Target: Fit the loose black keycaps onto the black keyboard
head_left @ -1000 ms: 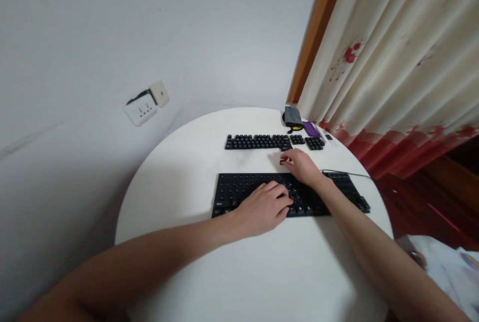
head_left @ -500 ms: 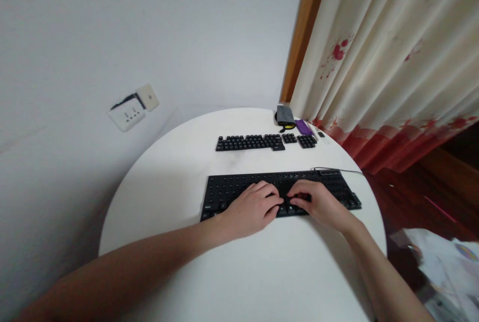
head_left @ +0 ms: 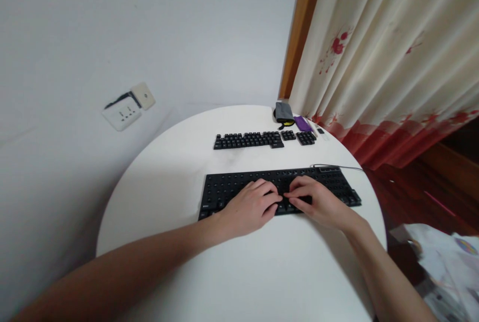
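Observation:
A black keyboard (head_left: 232, 185) lies on the white round table, with most of its keycaps off and bare switch posts showing. A few keycaps remain along its near edge. Over the middle of the near rows, my left hand (head_left: 256, 204) rests with curled fingers, thumb and fingertips drawn together. Close to its right, my right hand (head_left: 316, 199) has its thumb and index finger pinched at the same spot, nearly touching the left fingertips. Whatever is between the fingertips of either hand is too small or hidden to make out.
Loose black keycaps (head_left: 247, 141) stand in grouped rows behind the keyboard. Farther back are a grey pouch (head_left: 284, 112) and a purple cloth (head_left: 302, 123). The keyboard's cable (head_left: 346, 167) runs off the table's right side. A wall socket (head_left: 121, 113) is at left, a curtain (head_left: 359, 62) at right.
The right hand's index finger has stretched slightly left, closer to the left fingertips. Both hands stay over the same part of the keyboard; the view has shifted slightly.

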`<state>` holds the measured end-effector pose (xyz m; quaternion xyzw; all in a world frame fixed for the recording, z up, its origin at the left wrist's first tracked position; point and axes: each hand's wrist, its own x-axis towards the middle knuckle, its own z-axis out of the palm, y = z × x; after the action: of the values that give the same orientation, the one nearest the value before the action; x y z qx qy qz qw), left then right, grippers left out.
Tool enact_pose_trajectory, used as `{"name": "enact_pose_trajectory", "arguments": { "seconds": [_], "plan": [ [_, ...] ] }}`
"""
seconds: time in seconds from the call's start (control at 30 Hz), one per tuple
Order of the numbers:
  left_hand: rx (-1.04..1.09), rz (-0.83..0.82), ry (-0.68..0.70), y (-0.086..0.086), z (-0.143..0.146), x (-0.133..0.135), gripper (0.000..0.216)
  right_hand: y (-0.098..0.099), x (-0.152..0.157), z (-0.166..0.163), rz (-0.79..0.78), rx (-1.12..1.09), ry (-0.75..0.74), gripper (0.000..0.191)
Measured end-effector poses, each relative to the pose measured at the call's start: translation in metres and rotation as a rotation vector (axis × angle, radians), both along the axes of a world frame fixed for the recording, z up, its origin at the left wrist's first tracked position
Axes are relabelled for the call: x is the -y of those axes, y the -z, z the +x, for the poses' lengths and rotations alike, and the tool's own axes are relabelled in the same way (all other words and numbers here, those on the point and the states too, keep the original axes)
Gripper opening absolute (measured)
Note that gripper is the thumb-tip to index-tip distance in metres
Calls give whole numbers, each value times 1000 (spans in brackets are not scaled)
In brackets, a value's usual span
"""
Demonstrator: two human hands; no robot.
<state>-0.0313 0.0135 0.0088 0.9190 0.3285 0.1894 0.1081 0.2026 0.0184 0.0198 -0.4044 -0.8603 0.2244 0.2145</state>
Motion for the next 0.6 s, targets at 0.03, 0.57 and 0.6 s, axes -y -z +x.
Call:
{"name": "enact_pose_trajectory", "arguments": {
  "seconds": [0.03,0.57,0.6],
  "plan": [
    [1,0,0,0,0,0,26,-1,2,0,22,42,14,18],
    [-49,20,-12,-2,1,1,29,15,2,-7,199,-134,276,22],
    [-54,26,-9,-2,1,1,29,15,-2,-7,216,-130,314,22]
  ]
}}
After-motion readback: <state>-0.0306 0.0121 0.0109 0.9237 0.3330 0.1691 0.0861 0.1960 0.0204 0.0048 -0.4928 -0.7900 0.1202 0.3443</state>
